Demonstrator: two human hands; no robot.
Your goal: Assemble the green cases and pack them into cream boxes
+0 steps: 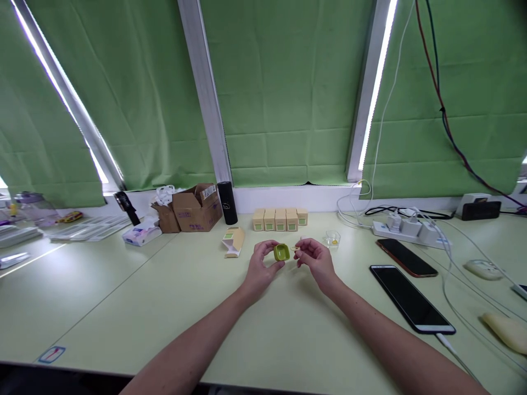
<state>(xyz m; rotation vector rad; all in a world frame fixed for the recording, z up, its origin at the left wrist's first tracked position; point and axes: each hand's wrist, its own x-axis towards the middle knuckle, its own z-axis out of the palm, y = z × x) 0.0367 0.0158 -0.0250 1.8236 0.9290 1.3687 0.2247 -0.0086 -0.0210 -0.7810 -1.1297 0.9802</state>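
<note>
My left hand (262, 267) grips a small green square cup (281, 252) by its side, with the hollow inside facing me. Just right of the cup, my right hand (316, 262) pinches a small pale yellowish piece (293, 248), thin and curved; its exact kind is too small to make out. The two hands are close together but apart above the table. Behind my left hand lies an opened small cardboard box (234, 242) with a green label. Beyond my right hand sits a clear little container (331, 239) with something yellow in it.
Several small kraft boxes (280, 220) stand in a row at the back. Left of them are a black cylinder (227, 203), a brown carton (196, 210) and a tissue pack (142, 233). Two phones (411, 299), cables and a power strip (409, 233) lie to the right.
</note>
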